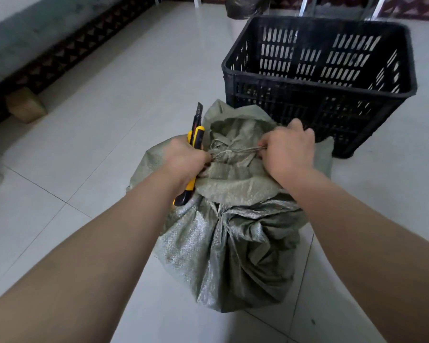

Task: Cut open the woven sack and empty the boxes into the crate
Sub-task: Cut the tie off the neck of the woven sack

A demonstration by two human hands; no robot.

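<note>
A grey-green woven sack (233, 246) stands on the tiled floor, its neck tied with a pale cord (235, 151). My left hand (183, 158) grips a yellow and black utility knife (196, 137), blade end pointing away from me, and also pinches the cord's left end. My right hand (289, 152) pulls the cord's right end taut across the sack's gathered top. A black slotted plastic crate (320, 78) stands just beyond the sack, to the right. The boxes are hidden inside the sack.
A dark patterned sofa base (60, 53) with a wooden foot (25, 105) runs along the left. A dark bag (243, 7) and metal legs (305, 6) stand behind the crate. Light floor tiles (109, 120) surround the sack.
</note>
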